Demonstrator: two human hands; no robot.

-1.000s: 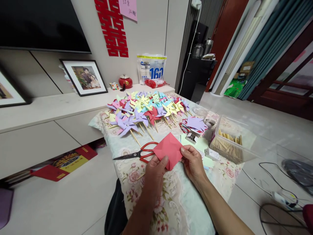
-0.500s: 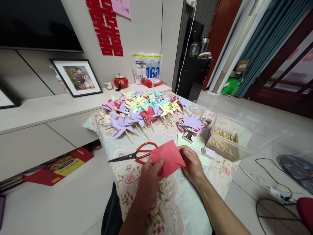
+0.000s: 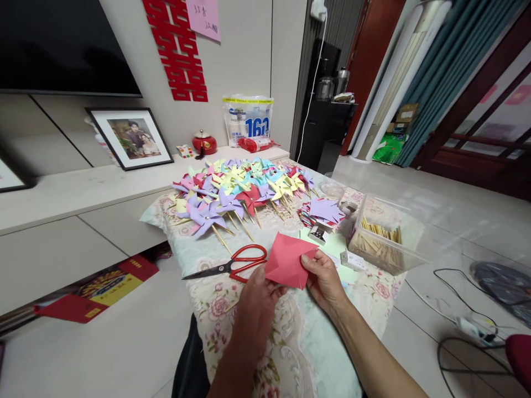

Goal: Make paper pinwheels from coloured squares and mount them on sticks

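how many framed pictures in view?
2. One framed photo leans on the wall on the low cabinet, left of the pinwheel pile. A second frame is cut off at the left edge. Others may be out of frame.

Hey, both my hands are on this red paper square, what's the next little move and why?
Probably press the fold flat: the red paper square, pinched by the left hand and right hand, looks only partly creased and sits raised above the floral cloth.

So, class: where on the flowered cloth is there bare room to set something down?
Free: the near cloth below both hands, and a strip left of the scissors. Crowded: the far end under the pinwheels, and the right side by the paper stack and stick box.
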